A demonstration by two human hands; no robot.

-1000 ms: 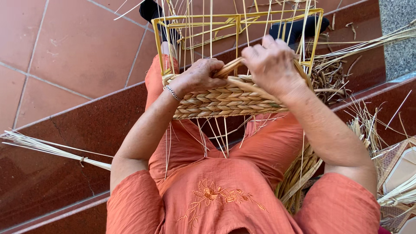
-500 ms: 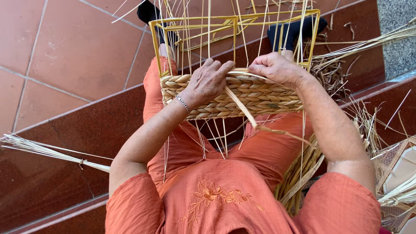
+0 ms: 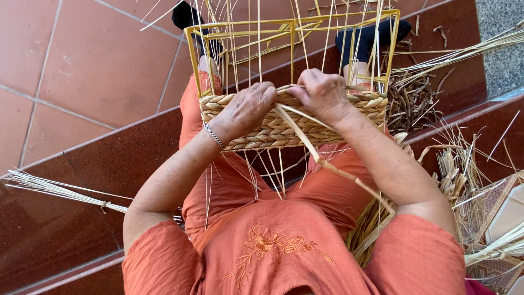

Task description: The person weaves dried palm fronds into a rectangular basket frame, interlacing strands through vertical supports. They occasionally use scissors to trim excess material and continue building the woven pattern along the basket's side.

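Note:
A half-woven straw basket point(image 3: 262, 128) sits on my lap, built on a yellow wire frame point(image 3: 295, 24) with thin upright stalks rising from it. My left hand point(image 3: 248, 109) presses on the basket's top woven edge, fingers curled over it, a silver bracelet at the wrist. My right hand point(image 3: 322, 95) grips a flat weaving strand point(image 3: 327, 164) at the rim; the strand trails down across my right leg toward a bundle beside me.
I sit on dark red steps in orange clothes. A tied bundle of pale straw point(image 3: 60, 191) lies on the step to my left. Loose straw and scraps point(image 3: 453, 169) pile up at my right. Terracotta floor tiles point(image 3: 98, 60) lie beyond.
Both hands shifted along the basket rim toward its middle. The right hand pulled the strand tighter, so it now runs straight and diagonal across the woven side.

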